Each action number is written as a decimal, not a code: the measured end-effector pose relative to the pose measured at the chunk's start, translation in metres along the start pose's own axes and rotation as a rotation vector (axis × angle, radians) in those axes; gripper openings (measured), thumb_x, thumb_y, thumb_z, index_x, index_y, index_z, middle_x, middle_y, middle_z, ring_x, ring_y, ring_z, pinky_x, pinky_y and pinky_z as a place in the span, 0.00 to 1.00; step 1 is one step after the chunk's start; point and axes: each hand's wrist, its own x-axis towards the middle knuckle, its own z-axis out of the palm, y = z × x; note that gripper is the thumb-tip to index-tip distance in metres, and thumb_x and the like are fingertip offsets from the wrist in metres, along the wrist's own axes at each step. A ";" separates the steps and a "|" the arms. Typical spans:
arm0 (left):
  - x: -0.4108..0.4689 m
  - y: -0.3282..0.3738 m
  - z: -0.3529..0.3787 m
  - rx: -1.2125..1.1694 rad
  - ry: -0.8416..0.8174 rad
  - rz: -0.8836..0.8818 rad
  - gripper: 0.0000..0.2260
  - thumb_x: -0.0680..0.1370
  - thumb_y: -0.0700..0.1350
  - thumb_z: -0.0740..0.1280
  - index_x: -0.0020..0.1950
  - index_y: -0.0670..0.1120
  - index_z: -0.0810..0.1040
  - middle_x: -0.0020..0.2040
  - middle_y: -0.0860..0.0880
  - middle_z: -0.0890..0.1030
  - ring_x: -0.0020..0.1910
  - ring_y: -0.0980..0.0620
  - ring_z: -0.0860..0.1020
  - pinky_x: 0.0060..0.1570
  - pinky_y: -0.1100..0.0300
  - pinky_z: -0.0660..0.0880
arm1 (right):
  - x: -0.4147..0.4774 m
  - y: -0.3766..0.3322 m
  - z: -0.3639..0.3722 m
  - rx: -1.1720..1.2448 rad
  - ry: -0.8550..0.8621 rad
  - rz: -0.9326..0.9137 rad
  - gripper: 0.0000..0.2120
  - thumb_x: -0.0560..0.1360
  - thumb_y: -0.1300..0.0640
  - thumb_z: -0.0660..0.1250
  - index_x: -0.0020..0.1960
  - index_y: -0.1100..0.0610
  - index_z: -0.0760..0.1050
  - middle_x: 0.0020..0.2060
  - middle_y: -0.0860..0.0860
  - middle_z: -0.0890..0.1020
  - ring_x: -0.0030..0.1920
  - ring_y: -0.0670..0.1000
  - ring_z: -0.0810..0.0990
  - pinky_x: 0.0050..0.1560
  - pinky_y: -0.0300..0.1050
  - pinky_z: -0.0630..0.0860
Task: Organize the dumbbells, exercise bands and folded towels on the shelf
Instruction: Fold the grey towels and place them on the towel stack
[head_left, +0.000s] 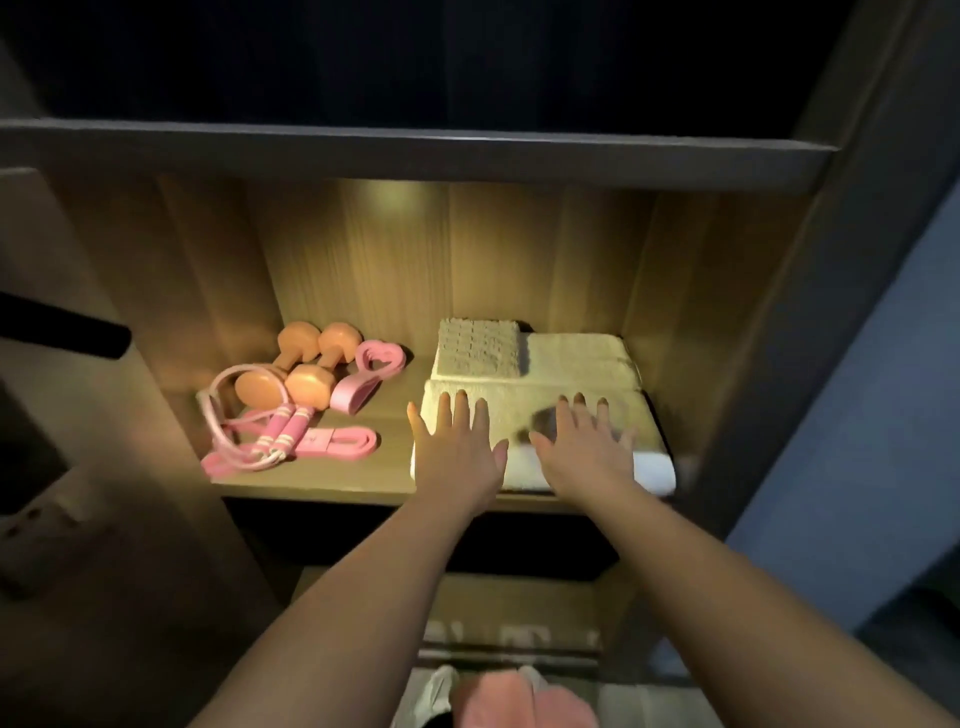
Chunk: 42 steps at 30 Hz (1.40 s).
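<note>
My left hand and right hand lie flat, fingers spread wide, on the front towel, whose near fold reaches the shelf lip. A strip of bare wood separates it from two smooth orange dumbbells, a heart-looped pink band, a flat pink band and one jump rope. Behind the front towel lie a waffled towel and a plush towel.

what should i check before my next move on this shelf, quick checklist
1. Flat on the front towel, left hand and right hand: ok.
2. Its front edge square with the shelf: cannot tell, blurred.
3. Behind it, ribbed towel and cream towel folded side by side: ok.
4. The dumbbells paired together: ok.
5. The jump rope coiled neatly: not ok, it sprawls over the pink band.
</note>
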 end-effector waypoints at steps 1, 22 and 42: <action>-0.016 0.002 0.003 -0.049 -0.004 0.004 0.28 0.83 0.58 0.45 0.80 0.47 0.46 0.81 0.45 0.46 0.79 0.45 0.43 0.73 0.36 0.40 | -0.017 0.003 0.006 0.022 -0.006 -0.023 0.32 0.82 0.39 0.43 0.80 0.53 0.41 0.79 0.51 0.45 0.78 0.57 0.40 0.75 0.64 0.42; -0.266 0.011 0.120 -0.698 -0.275 -0.063 0.22 0.83 0.54 0.54 0.76 0.50 0.63 0.77 0.51 0.62 0.77 0.50 0.58 0.75 0.44 0.54 | -0.256 0.036 0.175 0.280 -0.350 -0.168 0.29 0.82 0.40 0.50 0.79 0.49 0.50 0.79 0.49 0.53 0.78 0.53 0.51 0.75 0.57 0.54; -0.294 -0.006 0.131 -1.157 -0.099 -0.190 0.09 0.76 0.37 0.61 0.46 0.49 0.78 0.50 0.54 0.75 0.51 0.59 0.74 0.52 0.60 0.72 | -0.275 0.034 0.176 0.741 -0.152 -0.308 0.10 0.75 0.47 0.62 0.50 0.44 0.82 0.49 0.35 0.83 0.54 0.41 0.78 0.68 0.43 0.56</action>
